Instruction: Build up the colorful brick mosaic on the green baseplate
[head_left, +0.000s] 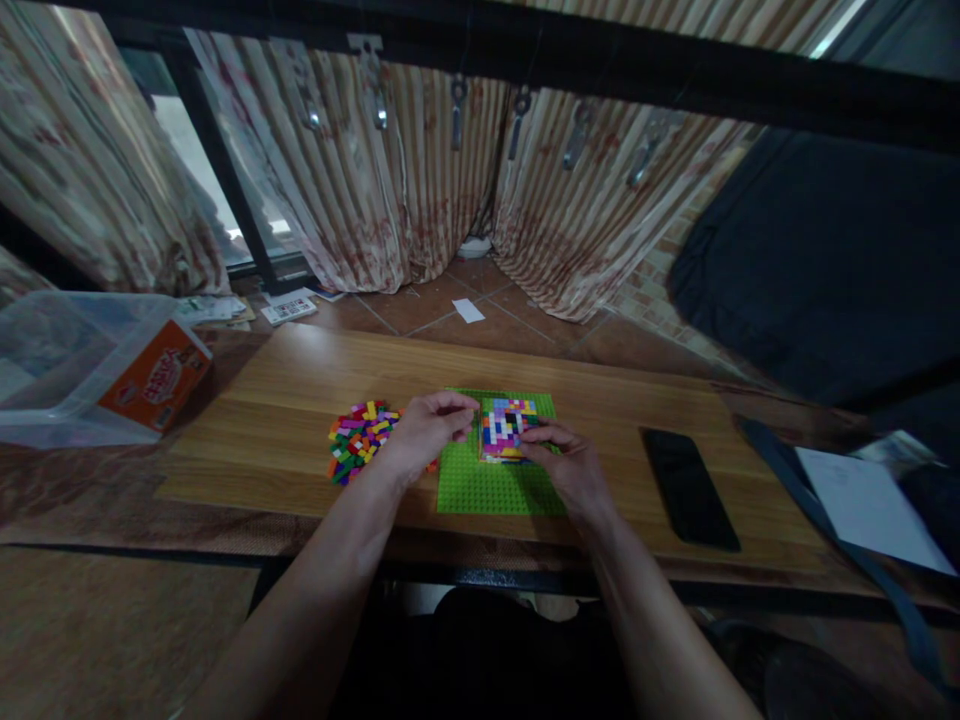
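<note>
A green studded baseplate [480, 492] lies on the wooden board, bearing a small layered block of multicoloured toy bricks [501, 430] with gaps in its top layer. My left hand [424, 432] is just left of this build, thumb and forefinger drawn together in a pinch; whatever they hold is too small to tell. At the build's right side, the fingertips of my right hand [566, 462] are closed close against the bricks, and anything between them is hidden. Beside my left wrist is a pile of loose toy bricks [360, 440] in many colours, partly covered by that hand.
A black phone [690, 488] lies on the wooden board [262, 430] to the right. At the far left stands a clear plastic tub [75, 400] with an orange label. White paper [874, 510] and a dark strap [840, 540] are at the right. Curtains [420, 190] hang behind.
</note>
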